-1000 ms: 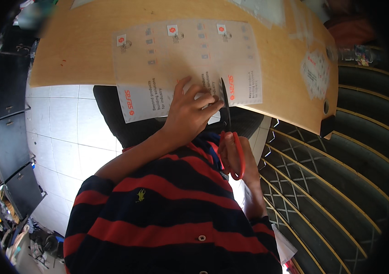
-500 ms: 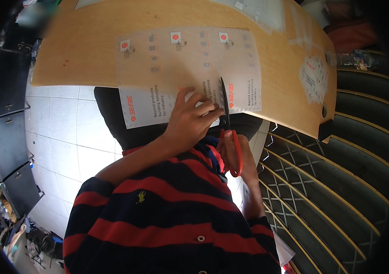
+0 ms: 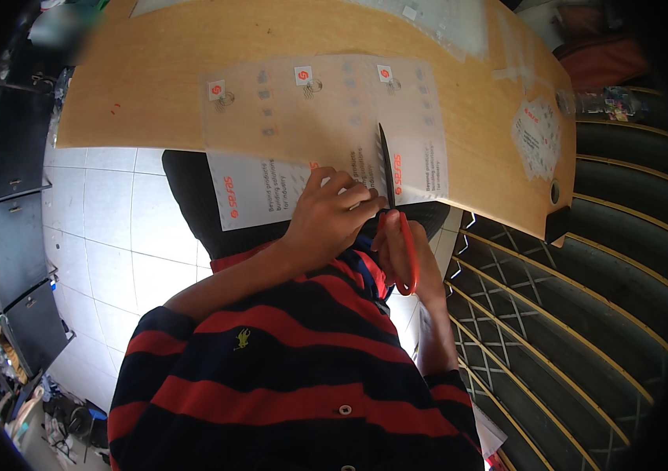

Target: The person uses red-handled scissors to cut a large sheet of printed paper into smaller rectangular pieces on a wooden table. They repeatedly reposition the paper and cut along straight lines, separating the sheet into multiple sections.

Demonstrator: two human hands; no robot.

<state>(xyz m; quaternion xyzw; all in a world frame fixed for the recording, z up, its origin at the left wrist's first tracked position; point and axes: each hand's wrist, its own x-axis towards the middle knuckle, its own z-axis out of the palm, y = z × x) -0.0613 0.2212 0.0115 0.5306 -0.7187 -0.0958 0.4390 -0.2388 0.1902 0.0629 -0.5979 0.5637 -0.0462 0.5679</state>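
A thin, translucent printed sheet [image 3: 318, 118] with red and grey print lies partly on the table, its near edge hanging over toward my lap. My left hand [image 3: 327, 216] holds that near edge, its fingers curled and pressed together beside the blade. In my right hand [image 3: 426, 263] is a pair of scissors [image 3: 410, 255] with red handles and dark blades. The fingers sit around the handles. The blades point away from me and lie along the sheet between two printed columns; one dark blade shows above the sheet, and I cannot make out the other.
The wooden table [image 3: 145, 94] curves around in front of me. On its right lies a cut printed piece [image 3: 538, 137], near a round cable hole. Clear plastic sheeting [image 3: 444, 23] lies at the far side. Dark drawers [image 3: 16, 235] stand left; a folding metal gate [image 3: 538, 306] is at right.
The sheet has slid slightly toward me, its near edge hanging lower. The scissors have moved a little away from me, farther along the sheet. My left hand has shifted slightly nearer my body.
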